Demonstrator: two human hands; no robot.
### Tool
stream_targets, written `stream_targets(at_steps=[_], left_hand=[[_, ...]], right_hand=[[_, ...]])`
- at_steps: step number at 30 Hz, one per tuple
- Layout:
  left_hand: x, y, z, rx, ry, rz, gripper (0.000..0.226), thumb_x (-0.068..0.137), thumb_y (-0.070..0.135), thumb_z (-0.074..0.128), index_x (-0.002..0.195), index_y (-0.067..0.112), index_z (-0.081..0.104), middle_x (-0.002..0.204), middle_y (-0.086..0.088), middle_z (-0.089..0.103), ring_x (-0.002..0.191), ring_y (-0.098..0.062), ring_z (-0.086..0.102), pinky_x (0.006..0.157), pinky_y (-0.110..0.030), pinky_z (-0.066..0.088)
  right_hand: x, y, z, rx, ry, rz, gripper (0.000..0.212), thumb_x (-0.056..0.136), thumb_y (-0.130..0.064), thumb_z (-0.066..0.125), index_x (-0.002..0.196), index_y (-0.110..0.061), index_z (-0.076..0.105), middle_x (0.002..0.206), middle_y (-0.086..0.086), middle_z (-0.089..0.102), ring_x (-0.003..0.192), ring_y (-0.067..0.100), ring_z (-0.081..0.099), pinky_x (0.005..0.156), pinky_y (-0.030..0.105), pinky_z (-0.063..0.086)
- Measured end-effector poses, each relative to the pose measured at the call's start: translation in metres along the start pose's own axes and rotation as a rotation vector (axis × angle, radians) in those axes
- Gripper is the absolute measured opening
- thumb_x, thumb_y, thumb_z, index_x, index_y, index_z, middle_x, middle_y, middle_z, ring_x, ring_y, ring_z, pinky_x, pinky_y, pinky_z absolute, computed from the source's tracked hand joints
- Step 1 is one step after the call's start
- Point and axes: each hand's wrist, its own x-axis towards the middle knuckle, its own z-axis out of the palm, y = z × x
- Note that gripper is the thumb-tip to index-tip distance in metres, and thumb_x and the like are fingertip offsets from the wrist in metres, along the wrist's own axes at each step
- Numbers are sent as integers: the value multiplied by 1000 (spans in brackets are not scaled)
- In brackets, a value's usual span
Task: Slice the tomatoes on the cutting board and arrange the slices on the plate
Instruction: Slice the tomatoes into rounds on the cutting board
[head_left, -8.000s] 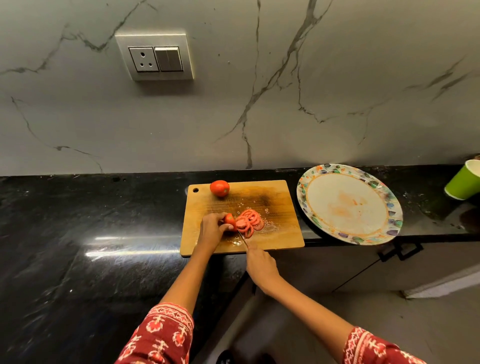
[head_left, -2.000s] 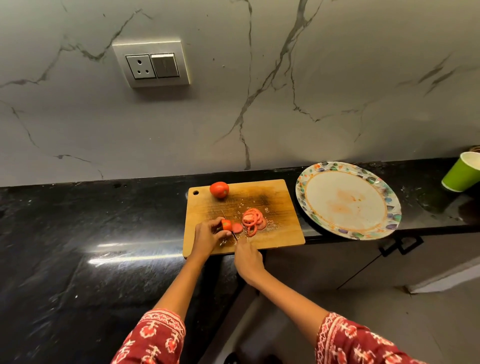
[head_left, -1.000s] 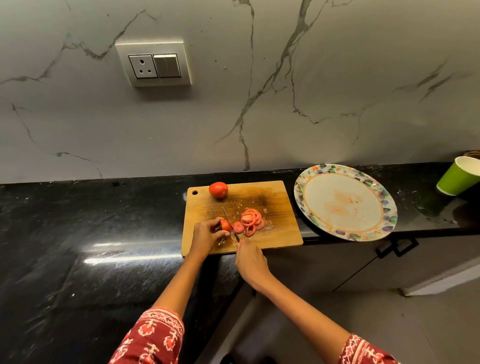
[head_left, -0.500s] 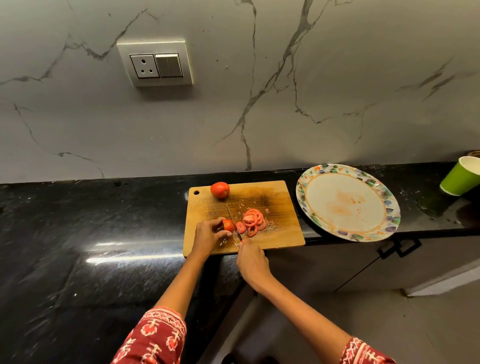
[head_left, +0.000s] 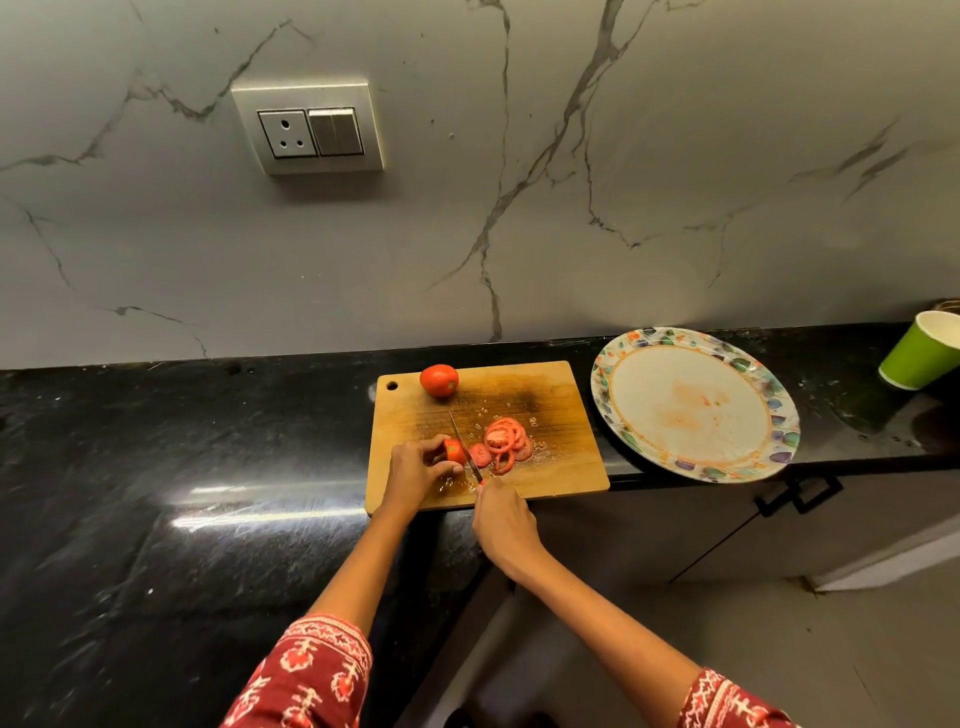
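A wooden cutting board (head_left: 561, 410) lies on the black counter. My left hand (head_left: 415, 470) pinches a small tomato end piece (head_left: 455, 451) on the board. My right hand (head_left: 501, 522) grips a knife (head_left: 464, 446) whose blade stands against the right side of that piece. Several tomato slices (head_left: 503, 441) lie in a loose pile just right of the blade. A whole tomato (head_left: 439, 380) sits at the board's far left corner. The round patterned plate (head_left: 769, 410) lies right of the board and holds no slices, only orange smears.
A green paper cup (head_left: 922, 358) stands at the far right of the black counter (head_left: 156, 467). The plate overhangs the counter's front edge above a cabinet handle (head_left: 800, 496). A marble wall with a socket panel (head_left: 309, 127) rises behind.
The tomato piece in my left hand has grown smaller over the frames and the slice pile has grown. The knife blade has stayed beside the piece, shifting slightly.
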Motion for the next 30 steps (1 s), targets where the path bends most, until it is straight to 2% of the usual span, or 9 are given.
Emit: stream_targets(at_steps=[3, 8, 13, 18, 22, 25, 30], left_hand=[[1, 0, 0, 6, 4, -3, 49, 67, 7, 78, 112, -3, 62, 110, -14, 66, 98, -8, 54, 91, -18, 42], [1, -1, 1, 32, 10, -5, 50, 66, 7, 79, 112, -4, 61, 111, -16, 65, 99, -10, 54, 88, -16, 40], [1, -1, 1, 31, 16, 8, 46, 66, 8, 79, 108, -3, 65, 104, -14, 68, 98, -16, 60, 89, -24, 46], [1, 0, 1, 37, 14, -2, 47, 67, 9, 78, 111, -2, 63, 107, -14, 67, 98, -10, 56, 92, -22, 43], [1, 1, 1, 27, 14, -10, 49, 67, 8, 78, 112, -3, 62, 109, -14, 66, 100, -10, 54, 88, -17, 39], [2, -1, 1, 23, 16, -15, 47, 66, 9, 79, 110, -1, 64, 107, -13, 67, 104, -18, 59, 89, -20, 41], [1, 1, 1, 8, 8, -10, 45, 67, 7, 78, 109, -1, 65, 104, -12, 68, 97, -10, 56, 90, -21, 43]], right_hand=[[0, 0, 0, -16, -1, -1, 26, 99, -12, 32, 118, -3, 47, 116, 15, 59, 109, 31, 56, 82, 37, 44], [6, -5, -1, -44, -8, -4, 30, 99, -10, 29, 122, 0, 46, 119, 18, 58, 112, 33, 55, 84, 39, 45], [13, -7, -2, -21, -13, -11, 30, 101, -14, 28, 120, 1, 48, 117, 19, 59, 110, 35, 55, 82, 39, 45], [13, -2, -2, -29, -18, 10, 31, 100, -13, 28, 123, -1, 45, 118, 18, 58, 111, 34, 54, 82, 39, 44], [14, 1, -3, -18, -11, 7, 29, 101, -15, 28, 119, -3, 47, 115, 17, 59, 108, 34, 56, 76, 36, 41], [11, 0, -4, -8, -9, -10, 32, 102, -19, 27, 120, -1, 46, 116, 18, 58, 109, 34, 55, 79, 38, 43], [9, -2, -2, -19, -21, -6, 33, 101, -15, 28, 125, -1, 44, 120, 17, 56, 112, 33, 53, 83, 38, 43]])
